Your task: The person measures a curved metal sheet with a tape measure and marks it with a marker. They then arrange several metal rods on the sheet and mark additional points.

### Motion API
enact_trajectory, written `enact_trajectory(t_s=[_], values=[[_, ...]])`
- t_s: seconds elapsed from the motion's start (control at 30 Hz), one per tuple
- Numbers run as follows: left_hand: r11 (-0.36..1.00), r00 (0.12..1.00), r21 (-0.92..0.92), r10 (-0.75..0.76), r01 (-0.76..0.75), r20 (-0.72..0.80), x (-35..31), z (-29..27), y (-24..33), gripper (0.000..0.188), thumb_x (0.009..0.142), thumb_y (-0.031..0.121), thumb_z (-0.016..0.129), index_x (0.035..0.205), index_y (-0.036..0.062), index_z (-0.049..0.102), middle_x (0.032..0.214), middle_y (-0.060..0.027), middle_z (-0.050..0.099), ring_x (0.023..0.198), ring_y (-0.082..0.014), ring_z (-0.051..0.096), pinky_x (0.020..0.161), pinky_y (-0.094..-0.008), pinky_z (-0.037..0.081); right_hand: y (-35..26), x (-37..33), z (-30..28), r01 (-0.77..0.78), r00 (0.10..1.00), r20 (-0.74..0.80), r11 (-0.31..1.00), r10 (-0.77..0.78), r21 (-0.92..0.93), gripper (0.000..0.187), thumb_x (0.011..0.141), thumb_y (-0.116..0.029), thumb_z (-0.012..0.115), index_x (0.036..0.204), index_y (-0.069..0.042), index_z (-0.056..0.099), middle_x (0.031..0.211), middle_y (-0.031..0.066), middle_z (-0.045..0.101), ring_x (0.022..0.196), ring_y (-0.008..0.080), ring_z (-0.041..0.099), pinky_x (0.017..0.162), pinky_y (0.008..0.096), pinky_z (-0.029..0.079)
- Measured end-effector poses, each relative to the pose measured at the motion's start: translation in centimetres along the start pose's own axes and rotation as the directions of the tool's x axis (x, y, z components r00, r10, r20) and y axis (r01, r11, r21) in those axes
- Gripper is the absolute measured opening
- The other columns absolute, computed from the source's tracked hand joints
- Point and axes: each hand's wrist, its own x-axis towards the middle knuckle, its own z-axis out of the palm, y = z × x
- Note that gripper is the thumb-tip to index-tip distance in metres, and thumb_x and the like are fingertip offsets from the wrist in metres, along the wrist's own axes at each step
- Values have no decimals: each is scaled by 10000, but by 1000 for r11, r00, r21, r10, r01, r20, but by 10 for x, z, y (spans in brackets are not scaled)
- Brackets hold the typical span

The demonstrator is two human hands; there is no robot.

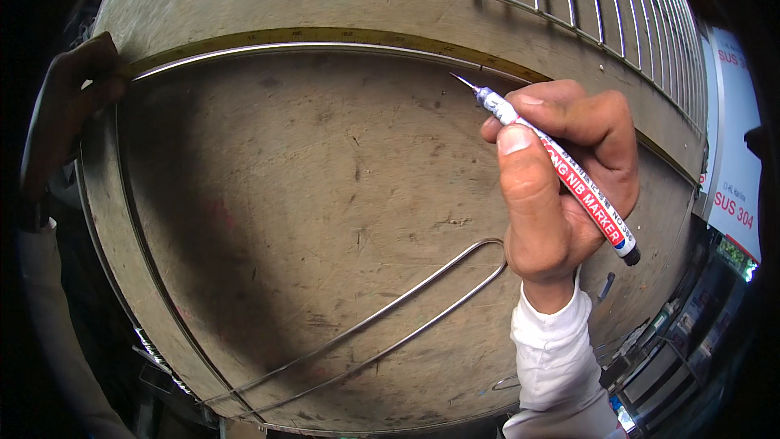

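A yellow tape measure is stretched across the wooden tabletop, with a straight, shiny metal rod alongside its near edge. At the left end, my left hand is in shadow, its thumb and fingers closed on the tape's end; whether they also grip the rod cannot be made out. My right hand holds a white and red marker pen between thumb and fingers. The marker's thin, long tip points up and left, just short of the rod. A small dark mark shows on the rod near it.
A wire rack lies at the far right. Nearer me, a bent wire loop rests across the wooden tabletop. A small dark, cap-like piece lies beside my right wrist. White printed sheeting stands beyond the right edge.
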Motion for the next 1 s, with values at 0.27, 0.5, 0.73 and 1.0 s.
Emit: enact_trajectory(t_s=[0.27, 0.5, 0.73, 1.0], values=[[988, 966, 152, -61, 23, 250, 10, -20, 13, 259, 788, 132, 718, 999, -14, 683, 939, -89, 678, 1000, -202, 637, 967, -363, 453, 1, 6, 8, 30, 997, 69, 1000, -31, 7, 179, 871, 65, 620, 1041, 30, 572, 1004, 187, 653, 831, 157, 663, 761, 270, 551], [997, 978, 66, -57, 44, 199, 8, -13, 5, 285, 804, 122, 709, 1065, 8, 687, 1028, -99, 680, 1043, -219, 634, 995, -368, 446, 1, 6, 8, 20, 997, 73, 1000, -19, -22, 178, 884, 58, 631, 1051, 27, 577, 1008, 180, 659, 788, 115, 646, 724, 239, 545], [999, 996, 13, -53, 52, 70, 0, -10, -28, 375, 849, 113, 730, 1206, 30, 656, 1176, -121, 663, 1141, -254, 620, 1049, -418, 450, 1, 7, 10, 17, 998, 66, 998, -13, -58, 173, 881, 56, 634, 1043, 28, 582, 999, 171, 662, 782, 117, 645, 726, 243, 545], [994, 992, -90, -55, 65, 117, 1, -7, -10, 384, 848, 122, 747, 1201, 13, 645, 1183, -120, 658, 1186, -240, 601, 1058, -399, 455, -1, 5, 4, -16, 998, 65, 1000, 15, 15, 176, 879, 27, 611, 1053, 25, 581, 1000, 172, 655, 837, 151, 668, 740, 242, 543]])
